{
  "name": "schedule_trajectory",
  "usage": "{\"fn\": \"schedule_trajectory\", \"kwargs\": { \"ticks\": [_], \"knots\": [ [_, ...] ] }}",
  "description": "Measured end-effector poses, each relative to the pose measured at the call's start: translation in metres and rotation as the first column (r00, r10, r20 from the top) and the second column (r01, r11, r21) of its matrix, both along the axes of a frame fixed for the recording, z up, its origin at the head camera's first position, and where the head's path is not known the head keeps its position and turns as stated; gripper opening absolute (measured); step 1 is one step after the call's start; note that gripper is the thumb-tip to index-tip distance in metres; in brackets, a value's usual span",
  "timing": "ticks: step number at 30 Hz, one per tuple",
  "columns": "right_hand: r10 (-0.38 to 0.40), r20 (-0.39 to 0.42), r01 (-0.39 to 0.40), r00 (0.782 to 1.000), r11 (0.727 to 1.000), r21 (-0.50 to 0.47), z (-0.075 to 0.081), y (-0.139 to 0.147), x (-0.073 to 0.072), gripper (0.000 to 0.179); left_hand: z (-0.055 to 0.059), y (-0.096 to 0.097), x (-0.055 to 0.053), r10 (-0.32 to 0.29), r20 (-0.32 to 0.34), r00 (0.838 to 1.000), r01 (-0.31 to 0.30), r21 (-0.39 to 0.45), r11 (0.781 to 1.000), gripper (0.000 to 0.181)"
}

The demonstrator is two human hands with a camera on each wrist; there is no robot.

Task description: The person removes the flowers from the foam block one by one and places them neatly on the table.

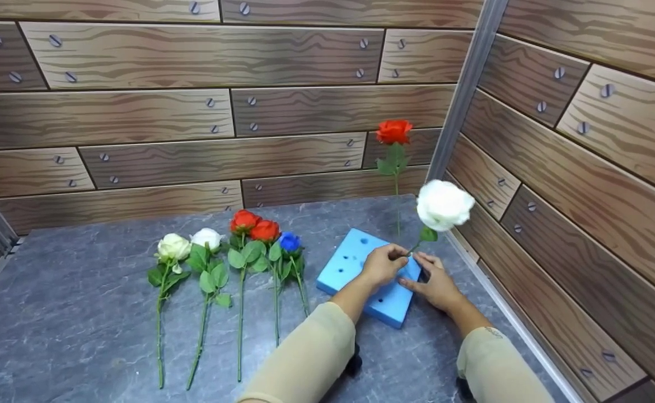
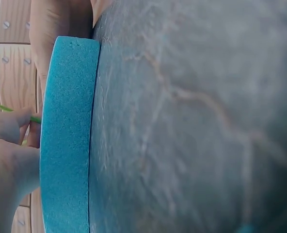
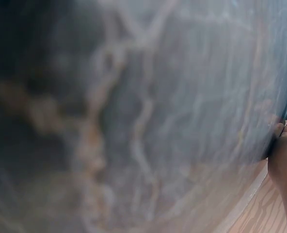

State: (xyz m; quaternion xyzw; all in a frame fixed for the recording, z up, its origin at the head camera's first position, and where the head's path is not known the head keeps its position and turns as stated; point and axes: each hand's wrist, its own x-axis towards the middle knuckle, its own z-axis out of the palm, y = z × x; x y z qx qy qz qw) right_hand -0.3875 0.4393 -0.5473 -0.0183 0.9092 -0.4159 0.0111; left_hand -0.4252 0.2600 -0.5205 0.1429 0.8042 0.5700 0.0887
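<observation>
A white rose (image 1: pixel 445 205) leans to the right above a blue foam block (image 1: pixel 333 272) that has several holes in its top. My left hand (image 1: pixel 382 264) pinches the rose's green stem just above the block; the left wrist view also shows that stem (image 2: pixel 7 108) at the fingers. At the block's right side, my right hand (image 1: pixel 436 285) has its fingertips close to the stem and its thumb over the block. Whether those fingertips touch the stem is unclear. A red rose (image 1: pixel 394 132) stands upright at the block's far end. The stem's lower end is hidden behind my hands.
To the left on the grey marbled table (image 1: pixel 81 313) lie a cream rose (image 1: pixel 174 247), another white rose (image 1: pixel 206 239), two red roses (image 1: pixel 265 230) and a blue rose (image 1: pixel 290 242). Wood-patterned walls (image 1: pixel 305 56) rise behind and on the right.
</observation>
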Motion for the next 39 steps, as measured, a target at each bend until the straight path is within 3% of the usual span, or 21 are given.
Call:
{"fn": "schedule_trajectory", "kwargs": {
  "ticks": [12, 16, 22, 26, 31, 36, 39],
  "knots": [
    [-0.014, -0.006, 0.013, 1.000, 0.999, -0.040, -0.002, 0.005, 0.003, 0.098, -0.006, 0.004, -0.003, 0.014, -0.059, 0.998, -0.007, 0.107, 0.994, 0.008],
    [-0.016, -0.006, 0.016, 1.000, 1.000, -0.026, -0.004, 0.006, 0.006, 0.097, -0.010, 0.004, -0.002, 0.035, -0.059, 0.998, -0.029, 0.107, 0.994, 0.009],
    [-0.021, -0.019, 0.021, 1.000, 0.999, -0.024, -0.004, 0.002, 0.006, 0.096, -0.012, -0.001, -0.001, 0.026, -0.113, 0.993, -0.011, 0.130, 0.991, 0.009],
    [-0.012, -0.015, 0.011, 1.000, 1.000, -0.025, -0.001, -0.003, 0.003, 0.096, -0.011, -0.005, -0.001, 0.063, -0.149, 0.987, -0.049, 0.096, 0.994, 0.009],
    [-0.014, -0.047, 0.013, 0.999, 1.000, -0.024, 0.001, -0.005, -0.002, 0.094, -0.011, -0.005, -0.002, 0.087, -0.246, 0.965, -0.065, 0.095, 0.993, 0.009],
    [-0.020, -0.064, 0.019, 0.998, 1.000, -0.011, 0.001, -0.004, -0.001, 0.095, -0.011, -0.002, 0.000, 0.101, -0.359, 0.928, -0.051, 0.145, 0.988, 0.008],
    [-0.013, -0.062, 0.013, 0.998, 1.000, 0.002, 0.001, -0.002, 0.001, 0.096, -0.006, -0.002, 0.002, 0.102, -0.415, 0.904, -0.033, 0.170, 0.985, 0.009]
  ]
}}
